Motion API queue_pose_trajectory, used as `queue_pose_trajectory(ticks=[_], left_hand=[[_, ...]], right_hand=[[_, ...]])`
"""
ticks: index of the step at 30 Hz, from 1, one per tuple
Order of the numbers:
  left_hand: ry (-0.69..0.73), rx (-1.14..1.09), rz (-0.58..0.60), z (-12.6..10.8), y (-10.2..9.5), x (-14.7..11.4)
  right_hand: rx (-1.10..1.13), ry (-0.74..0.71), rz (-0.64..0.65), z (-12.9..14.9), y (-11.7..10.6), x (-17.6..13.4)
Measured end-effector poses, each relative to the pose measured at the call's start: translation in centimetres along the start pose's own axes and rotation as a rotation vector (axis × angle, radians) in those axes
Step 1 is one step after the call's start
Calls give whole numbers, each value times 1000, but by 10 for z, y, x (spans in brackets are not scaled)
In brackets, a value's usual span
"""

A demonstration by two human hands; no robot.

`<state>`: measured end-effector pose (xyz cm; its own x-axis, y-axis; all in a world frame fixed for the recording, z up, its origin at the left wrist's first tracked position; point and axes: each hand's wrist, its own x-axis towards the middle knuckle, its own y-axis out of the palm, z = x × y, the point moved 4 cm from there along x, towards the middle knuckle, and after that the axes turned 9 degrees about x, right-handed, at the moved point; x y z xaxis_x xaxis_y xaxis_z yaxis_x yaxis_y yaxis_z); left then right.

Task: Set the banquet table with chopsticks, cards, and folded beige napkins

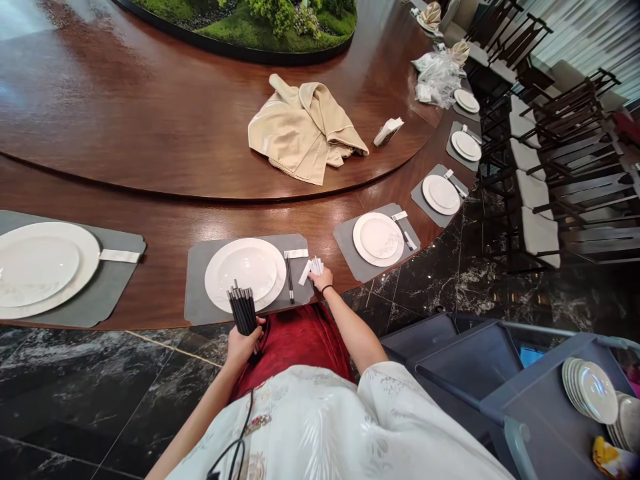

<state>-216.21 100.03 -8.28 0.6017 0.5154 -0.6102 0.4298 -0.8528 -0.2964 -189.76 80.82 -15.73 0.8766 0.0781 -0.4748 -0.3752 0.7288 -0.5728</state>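
Note:
My left hand (241,345) is wrapped round an upright bundle of black chopsticks (243,310) with silvery ends, held at the table's edge in front of the nearest place setting. My right hand (321,279) grips several narrow white chopstick rests (315,267) at the right side of the same grey placemat (200,287). On this mat, a small white plate (250,270) sits on a larger one (216,283). Right of them lies a pair of black chopsticks (289,279), with its upper end by a white rest (297,253).
A beige cloth (305,130) and a napkin holder (388,132) lie on the turntable (175,133), before a green centrepiece (280,30). More settings follow the rim. Chairs (540,233) stand at right. A grey cart (540,400) with stacked plates (593,390) is beside me.

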Motion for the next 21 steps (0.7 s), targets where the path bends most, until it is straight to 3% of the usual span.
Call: queue_pose_trajectory(ticks=[6,14,17,21], left_hand=[[6,-37,-14,-1,-2,-4],[-22,-59,-27,7,0,-3],[-30,-47,-36,10,-1,-3],[-25,-27,-33,15,-2,-1]], right_hand=[[-238,-5,-153,18,-26,-4],[-533,185,-79,29,-65,-3],[-621,31,-59,35,-71,-4],[-769,-344,258,37,-46,-11]])
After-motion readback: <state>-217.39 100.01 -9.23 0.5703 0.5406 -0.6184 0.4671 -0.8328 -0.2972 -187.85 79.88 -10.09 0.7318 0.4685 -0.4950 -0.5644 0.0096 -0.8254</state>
